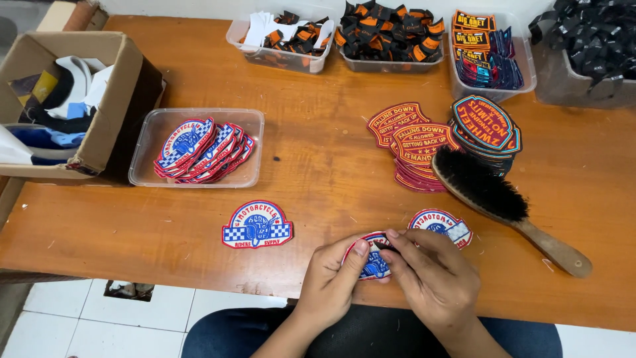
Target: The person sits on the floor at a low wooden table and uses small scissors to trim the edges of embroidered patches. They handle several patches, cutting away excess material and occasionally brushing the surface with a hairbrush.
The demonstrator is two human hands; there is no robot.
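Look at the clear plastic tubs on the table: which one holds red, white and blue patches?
The clear tub standing alone at the left, beside the cardboard box. The three tubs along the back edge hold black, orange and white pieces instead.

Held patch (375,262): red border, white band, blue centre. Loose patch (257,225): same colours plus blue-white checkers. Tub stack (202,149): red, white, blue. Arched patches (414,139): dark red, orange lettering. Shield patches (485,124): navy, orange, red edge. Brush (493,195): black bristles, tan wood. Counter (318,166): orange-brown wood. Box (99,99): brown cardboard.
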